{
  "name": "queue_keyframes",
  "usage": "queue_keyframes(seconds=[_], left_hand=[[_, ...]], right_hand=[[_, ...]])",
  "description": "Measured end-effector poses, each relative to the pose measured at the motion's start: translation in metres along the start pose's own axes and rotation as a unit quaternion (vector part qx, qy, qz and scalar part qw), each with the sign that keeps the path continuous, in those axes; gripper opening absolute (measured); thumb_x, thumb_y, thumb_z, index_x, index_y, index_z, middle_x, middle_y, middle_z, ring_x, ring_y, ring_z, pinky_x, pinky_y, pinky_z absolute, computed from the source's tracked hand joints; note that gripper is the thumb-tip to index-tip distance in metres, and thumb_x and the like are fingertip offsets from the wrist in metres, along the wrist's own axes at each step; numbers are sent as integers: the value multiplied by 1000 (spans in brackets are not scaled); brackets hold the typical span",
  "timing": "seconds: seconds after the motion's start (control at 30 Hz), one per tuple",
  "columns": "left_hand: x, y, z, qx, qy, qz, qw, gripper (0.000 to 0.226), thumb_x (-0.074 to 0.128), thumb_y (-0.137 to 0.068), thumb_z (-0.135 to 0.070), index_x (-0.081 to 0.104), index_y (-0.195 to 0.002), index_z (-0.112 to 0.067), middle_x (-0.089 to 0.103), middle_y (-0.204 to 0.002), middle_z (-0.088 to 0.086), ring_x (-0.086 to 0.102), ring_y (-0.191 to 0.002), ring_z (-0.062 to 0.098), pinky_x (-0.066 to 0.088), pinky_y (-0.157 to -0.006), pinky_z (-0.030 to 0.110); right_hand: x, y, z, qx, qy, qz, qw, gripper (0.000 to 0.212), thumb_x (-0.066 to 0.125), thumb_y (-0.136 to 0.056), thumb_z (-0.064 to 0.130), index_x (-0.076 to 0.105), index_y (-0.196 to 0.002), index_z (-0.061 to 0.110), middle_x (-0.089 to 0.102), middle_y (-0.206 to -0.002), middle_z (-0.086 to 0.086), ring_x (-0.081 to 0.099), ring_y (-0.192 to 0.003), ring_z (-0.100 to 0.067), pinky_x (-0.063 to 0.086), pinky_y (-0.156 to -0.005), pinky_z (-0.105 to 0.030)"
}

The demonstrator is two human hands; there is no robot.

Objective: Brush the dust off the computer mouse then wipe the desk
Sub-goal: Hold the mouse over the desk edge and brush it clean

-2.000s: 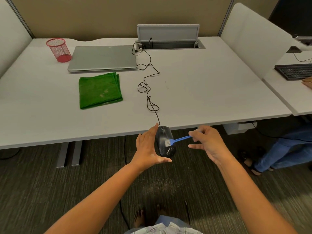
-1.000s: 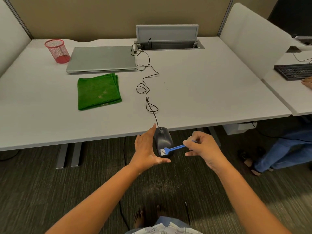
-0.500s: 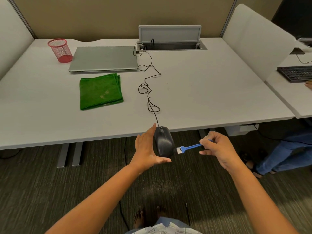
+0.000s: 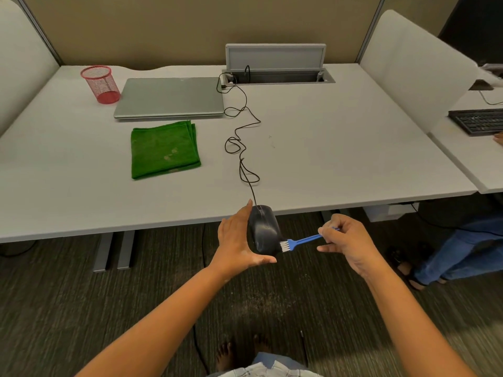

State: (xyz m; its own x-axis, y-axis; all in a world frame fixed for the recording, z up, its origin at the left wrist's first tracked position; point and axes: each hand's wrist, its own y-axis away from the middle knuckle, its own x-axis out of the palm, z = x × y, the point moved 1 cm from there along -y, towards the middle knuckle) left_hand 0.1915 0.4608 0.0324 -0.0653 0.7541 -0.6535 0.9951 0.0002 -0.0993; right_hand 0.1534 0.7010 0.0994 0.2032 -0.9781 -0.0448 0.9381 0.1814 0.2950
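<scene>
Left grip (image 4: 236,240) clamped on the mouse (image 4: 264,230), held off the surface (image 4: 340,159) edge; right grip (image 4: 344,239) pinching the brush (image 4: 298,242), bristles at the mouse's right flank. Could slip from that thumb-and-fingertip hold, or tug the taut cable (image 4: 242,148) above it.

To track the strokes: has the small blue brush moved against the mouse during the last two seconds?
Yes. The small blue brush moved from the black mouse's top to its right edge.

The desk (image 4: 340,148) lies bare along its right half and front edge, while the cable (image 4: 239,142) snakes down its middle and the green cloth (image 4: 163,149), laptop (image 4: 170,97) and red cup (image 4: 100,84) crowd the back left.
</scene>
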Motion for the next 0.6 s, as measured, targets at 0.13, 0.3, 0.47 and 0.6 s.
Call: queue_keyframes(seconds=[0.13, 0.3, 0.47, 0.6], left_hand=[[1, -1, 3, 0, -1, -4, 1000, 128, 72, -39, -75, -4, -139, -47, 33, -139, -7, 28, -125, 12, 13, -106, 35], [2, -1, 3, 2, 0, -5, 1000, 127, 70, -40, -77, -4, -138, -47, 34, -137, -6, 30, -123, 12, 15, -104, 34], [2, 2, 2, 14, 4, -7, 1000, 124, 69, -42, -77, -4, -138, -48, 35, -137, -4, 29, -123, 11, 16, -107, 39], [0, 4, 3, 16, 4, -6, 1000, 123, 68, -42, -78, -5, -137, -49, 33, -138, -4, 23, -121, 1, 13, -106, 36]], right_hand=[[-2, 0, 2, 6, -15, -14, 1000, 36, 65, -79, 1, 55, -50, 21, 56, -62, 1, 62, -61, -7, 56, -55, -26], [19, 1, 11, -12, -27, 34, 999, 34, 67, -77, 3, 59, -51, 24, 59, -61, 6, 61, -60, -6, 56, -54, -26], [42, 4, 11, -27, 41, 72, 996, 33, 67, -78, 3, 58, -54, 24, 59, -67, 2, 63, -65, -9, 57, -58, -28], [44, 2, 9, -29, 62, 69, 995, 28, 68, -78, 3, 57, -58, 19, 60, -68, 0, 64, -67, -10, 56, -57, -26]])
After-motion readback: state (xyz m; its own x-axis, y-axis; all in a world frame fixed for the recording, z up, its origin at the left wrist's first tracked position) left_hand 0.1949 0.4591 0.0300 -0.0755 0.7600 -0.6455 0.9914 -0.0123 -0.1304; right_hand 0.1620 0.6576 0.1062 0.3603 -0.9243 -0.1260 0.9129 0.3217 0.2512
